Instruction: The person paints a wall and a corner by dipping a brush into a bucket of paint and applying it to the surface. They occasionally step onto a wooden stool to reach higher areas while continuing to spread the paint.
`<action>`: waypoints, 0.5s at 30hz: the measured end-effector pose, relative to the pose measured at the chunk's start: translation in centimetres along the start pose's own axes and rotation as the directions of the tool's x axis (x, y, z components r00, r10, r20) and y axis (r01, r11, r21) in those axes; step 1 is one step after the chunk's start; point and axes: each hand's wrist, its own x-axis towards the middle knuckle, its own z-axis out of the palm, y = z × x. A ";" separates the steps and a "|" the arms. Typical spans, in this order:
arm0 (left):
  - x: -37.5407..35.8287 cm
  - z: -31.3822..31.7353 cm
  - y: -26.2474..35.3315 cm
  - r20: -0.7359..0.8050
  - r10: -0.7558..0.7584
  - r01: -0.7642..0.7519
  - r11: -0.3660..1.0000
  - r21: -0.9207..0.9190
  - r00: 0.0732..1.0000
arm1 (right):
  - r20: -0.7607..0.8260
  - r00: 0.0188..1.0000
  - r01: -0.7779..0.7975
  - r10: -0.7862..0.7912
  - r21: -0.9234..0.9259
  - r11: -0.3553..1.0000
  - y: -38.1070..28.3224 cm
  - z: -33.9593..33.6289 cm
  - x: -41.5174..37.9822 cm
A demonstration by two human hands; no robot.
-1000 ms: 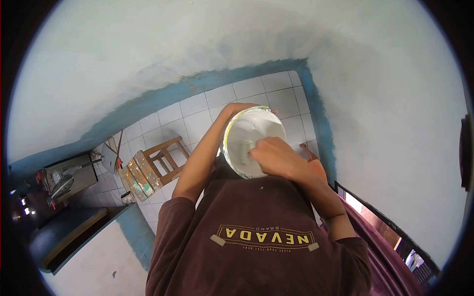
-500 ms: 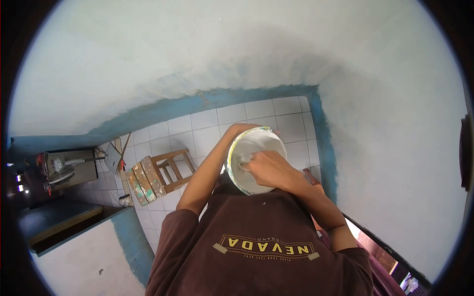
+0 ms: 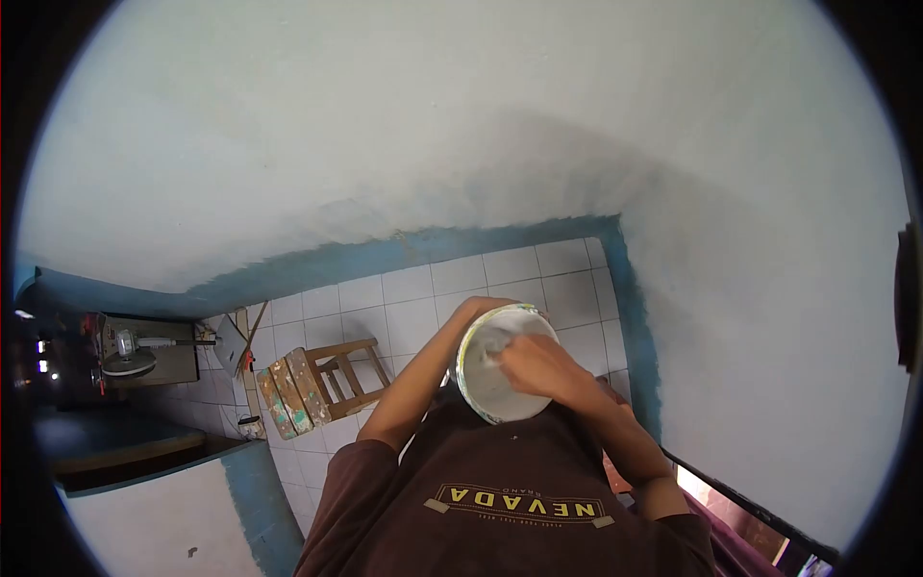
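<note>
A white bucket with a paint-smeared rim is held close against my brown shirt. My left hand wraps round its far outer side, with most of the fingers hidden behind the rim. Inside the bucket, my right hand is closed in a fist, somewhat blurred. Something pale shows at the fingertips, but what they grip cannot be made out. Whitish, wet-looking material coats the bucket's inside.
A paint-spattered wooden stool stands on the white tiled floor to the left. Beyond it are a fan and a long stick. A white wall with a blue lower band rises ahead and continues at right.
The view has tilted up, so the bucket, stool and floor sit lower in the picture. My right hand has shifted slightly within the bucket; my left hand keeps its hold.
</note>
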 end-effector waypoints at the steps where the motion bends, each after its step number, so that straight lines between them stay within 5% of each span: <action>1: 0.8 -0.2 0.7 -0.007 -0.007 0.007 1.000 -0.006 1.000 | -0.146 0.988 -0.047 0.048 0.016 0.999 0.8 0.3 0.2; 5: 0.5 0.7 -0.4 -0.007 -0.045 0.045 0.999 -0.022 0.999 | -0.057 0.991 -0.120 0.122 0.031 0.992 1.4 0.9 -2.1; 7: 0.7 0.2 -0.4 0.006 -0.069 0.070 0.997 -0.030 0.998 | 0.230 0.969 -0.094 0.091 -0.001 0.996 0.6 0.0 -3.1; 8: 1.0 0.4 -0.3 0.014 -0.080 0.080 0.996 -0.037 0.997 | 0.253 0.966 -0.066 0.055 0.036 0.997 -0.5 -1.3 -3.2; 12: 2.1 2.3 -1.6 0.038 -0.143 0.146 0.984 -0.103 0.989 | 0.270 0.961 0.043 -0.059 0.065 0.997 -0.9 -0.1 -2.4; 14: 1.8 2.9 -2.1 0.024 -0.162 0.164 0.978 -0.133 0.986 | 0.012 1.000 -0.030 0.028 0.158 0.987 -0.2 0.4 -2.4; 15: 1.2 3.1 -2.8 0.012 -0.166 0.166 0.975 -0.150 0.986 | 0.022 1.000 -0.014 0.011 0.166 0.986 -0.1 1.3 -2.6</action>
